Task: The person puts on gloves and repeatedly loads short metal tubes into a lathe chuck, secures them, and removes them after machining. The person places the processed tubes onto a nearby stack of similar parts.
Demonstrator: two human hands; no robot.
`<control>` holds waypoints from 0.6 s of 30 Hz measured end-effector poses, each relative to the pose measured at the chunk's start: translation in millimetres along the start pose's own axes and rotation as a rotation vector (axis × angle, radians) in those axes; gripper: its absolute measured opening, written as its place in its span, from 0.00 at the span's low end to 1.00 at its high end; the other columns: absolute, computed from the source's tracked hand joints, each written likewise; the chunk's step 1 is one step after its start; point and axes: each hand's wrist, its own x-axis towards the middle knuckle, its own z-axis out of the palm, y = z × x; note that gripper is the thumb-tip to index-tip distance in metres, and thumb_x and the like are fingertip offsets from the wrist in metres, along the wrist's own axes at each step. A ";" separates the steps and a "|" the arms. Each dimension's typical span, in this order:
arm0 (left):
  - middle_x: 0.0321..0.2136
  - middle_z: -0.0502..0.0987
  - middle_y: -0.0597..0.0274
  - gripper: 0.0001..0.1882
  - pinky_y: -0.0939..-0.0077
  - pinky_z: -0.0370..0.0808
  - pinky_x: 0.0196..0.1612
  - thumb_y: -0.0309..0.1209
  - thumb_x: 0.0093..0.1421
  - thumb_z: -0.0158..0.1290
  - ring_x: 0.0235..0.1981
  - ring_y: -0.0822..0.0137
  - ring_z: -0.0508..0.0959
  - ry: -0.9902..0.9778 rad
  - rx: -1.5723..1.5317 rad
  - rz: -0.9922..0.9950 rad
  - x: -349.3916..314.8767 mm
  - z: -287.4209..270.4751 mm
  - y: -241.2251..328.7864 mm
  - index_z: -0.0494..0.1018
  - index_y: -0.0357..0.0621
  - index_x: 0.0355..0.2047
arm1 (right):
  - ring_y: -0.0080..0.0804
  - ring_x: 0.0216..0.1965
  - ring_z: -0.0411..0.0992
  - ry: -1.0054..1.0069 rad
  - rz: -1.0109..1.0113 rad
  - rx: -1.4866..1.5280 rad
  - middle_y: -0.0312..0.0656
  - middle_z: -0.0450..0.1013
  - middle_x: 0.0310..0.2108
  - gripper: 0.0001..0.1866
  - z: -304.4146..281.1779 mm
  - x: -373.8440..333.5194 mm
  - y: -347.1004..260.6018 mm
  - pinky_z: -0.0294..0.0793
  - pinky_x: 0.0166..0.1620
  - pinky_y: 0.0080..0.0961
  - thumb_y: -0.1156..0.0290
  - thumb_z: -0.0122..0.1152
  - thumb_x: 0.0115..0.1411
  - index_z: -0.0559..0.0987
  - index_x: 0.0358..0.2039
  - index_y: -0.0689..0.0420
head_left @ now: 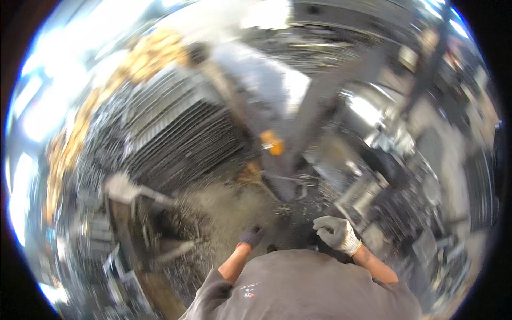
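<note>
My left hand (250,236), in a dark glove, hangs in front of my body over the dusty floor. Its fingers are smeared by motion, so I cannot tell whether they are closed or hold anything. To the right, my right hand (335,233) wears a grey-palmed work glove with a pale knitted cuff. Its fingers are loosely curved with a gap to the thumb, and nothing shows between them. Neither hand visibly touches anything. Both forearms are bare below grey sleeves.
Stacked dark metal strips (181,138) stand ahead to the left. A dark machine frame with an orange part (273,142) rises ahead, by a light sheet (256,72). Metal pieces (362,197) lie right; a bin-like container (125,224) stands left. Motion blurs much detail.
</note>
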 end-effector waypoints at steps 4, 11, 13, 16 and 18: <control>0.63 0.78 0.54 0.30 0.59 0.70 0.67 0.50 0.70 0.51 0.63 0.47 0.77 -0.114 0.084 -0.598 -149.4 45.4 -302.5 0.75 0.49 0.65 | 0.43 0.44 0.85 -0.233 0.007 -0.282 0.50 0.85 0.41 0.15 103.7 68.5 78.8 0.84 0.49 0.34 0.68 0.62 0.63 0.84 0.48 0.59; 0.60 0.81 0.62 0.27 0.63 0.76 0.58 0.51 0.74 0.42 0.57 0.59 0.81 -0.087 0.123 -1.112 -410.2 109.7 -429.6 0.79 0.51 0.61 | 0.47 0.38 0.84 -1.148 -0.480 -1.236 0.43 0.85 0.34 0.12 199.4 141.9 238.5 0.84 0.42 0.46 0.58 0.71 0.54 0.87 0.32 0.51; 0.58 0.81 0.63 0.27 0.62 0.77 0.57 0.51 0.74 0.41 0.55 0.60 0.82 -0.124 0.077 -1.149 -409.9 122.1 -410.3 0.80 0.51 0.60 | 0.43 0.34 0.84 -1.339 -0.199 -1.170 0.41 0.84 0.30 0.11 211.4 152.8 278.2 0.83 0.39 0.45 0.57 0.71 0.55 0.88 0.27 0.50; 0.55 0.82 0.60 0.28 0.60 0.77 0.56 0.52 0.72 0.43 0.54 0.58 0.83 0.133 -0.505 -1.226 -354.8 136.8 -374.0 0.81 0.49 0.57 | 0.36 0.36 0.84 -1.111 0.191 -0.845 0.40 0.85 0.31 0.14 238.4 166.8 330.0 0.82 0.40 0.40 0.56 0.69 0.60 0.88 0.28 0.52; 0.53 0.83 0.59 0.28 0.59 0.77 0.55 0.53 0.71 0.44 0.53 0.56 0.83 0.213 -0.722 -1.169 -311.9 142.5 -345.1 0.81 0.48 0.55 | 0.35 0.37 0.84 -1.109 0.224 -0.834 0.40 0.86 0.33 0.14 264.8 187.3 348.8 0.81 0.42 0.38 0.55 0.68 0.62 0.90 0.31 0.53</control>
